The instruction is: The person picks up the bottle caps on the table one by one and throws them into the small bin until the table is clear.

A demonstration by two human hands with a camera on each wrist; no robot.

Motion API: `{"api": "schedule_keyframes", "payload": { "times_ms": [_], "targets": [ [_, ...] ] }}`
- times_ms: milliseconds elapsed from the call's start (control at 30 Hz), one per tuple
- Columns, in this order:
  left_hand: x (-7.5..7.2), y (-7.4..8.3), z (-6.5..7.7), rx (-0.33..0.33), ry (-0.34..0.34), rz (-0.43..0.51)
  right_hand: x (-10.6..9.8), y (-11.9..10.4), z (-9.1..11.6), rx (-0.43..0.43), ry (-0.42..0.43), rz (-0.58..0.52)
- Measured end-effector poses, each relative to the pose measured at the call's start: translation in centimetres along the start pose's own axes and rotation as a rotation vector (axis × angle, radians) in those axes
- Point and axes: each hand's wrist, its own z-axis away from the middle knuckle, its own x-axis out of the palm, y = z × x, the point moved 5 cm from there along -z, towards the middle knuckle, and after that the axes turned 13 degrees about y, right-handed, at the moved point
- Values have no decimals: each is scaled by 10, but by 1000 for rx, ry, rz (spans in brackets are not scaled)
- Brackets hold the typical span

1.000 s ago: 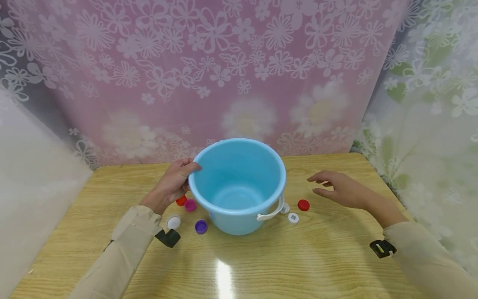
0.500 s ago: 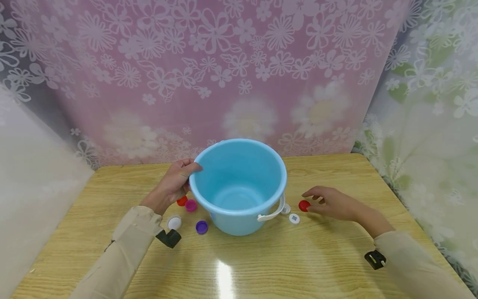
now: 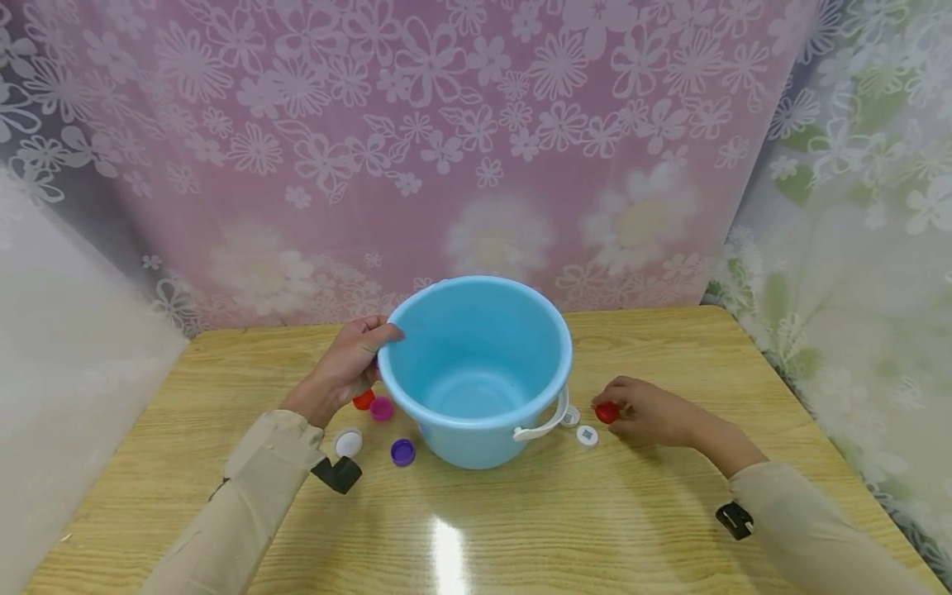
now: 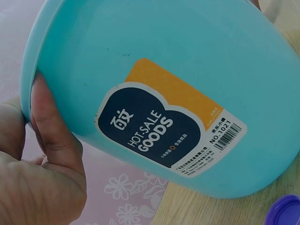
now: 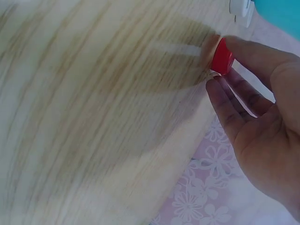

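- blue bucket [image 3: 476, 372] sits on the counter [image 3: 565, 529], left grip [image 3: 345, 359] pinching its rim
- right grip [image 3: 649, 413] has the red cap [image 3: 606, 413] pinched, right of the bucket
- purple cap [image 3: 403, 452] sits near the bucket, left side

a second ago we saw the right hand [image 3: 649, 411] hovering apart from the red cap [image 3: 607, 412], which lay in plain view below and to the left of its fingertips. half a second later we had the hand down at the cap, thumb and fingers parted around it. now we find it pinched between them, partly covered by the fingertips. we also see that the nearest white cap [image 3: 587, 436], farther off at first, now lies near the thumb, to the hand's left. behind the hand, we notice the beige sleeve [image 3: 811, 529] and black wrist device [image 3: 735, 521] shifted leftward too.
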Motion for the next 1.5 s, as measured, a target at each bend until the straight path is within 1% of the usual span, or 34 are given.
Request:
{"api": "schedule_keyframes", "payload": {
  "times_ms": [100,333,433,633,800,967,1167,1333,1500],
  "targets": [
    [1,0,1,0,-2,2,0,-1,0,1,6,19],
    [1,0,1,12,-7,28,0,-3,0,-49,39,61],
    [2,0,1,9,-2,28,0,-3,1,-50,41,78],
    [0,-1,0,7,-7,15,1,-2,3,-20,47,102],
    [0,-1,-1,2,-10,14,-4,1,3,14,74,82],
    [0,0,-1,1,-24,9,-13,3,4,35,106,80],
    [2,0,0,5,-33,10,-28,3,5,56,173,87],
    [2,1,-1,4,-39,9,-46,0,1,34,238,113],
    [1,1,0,2,-40,-1,-72,-13,-8,-1,303,105]
  ]
}}
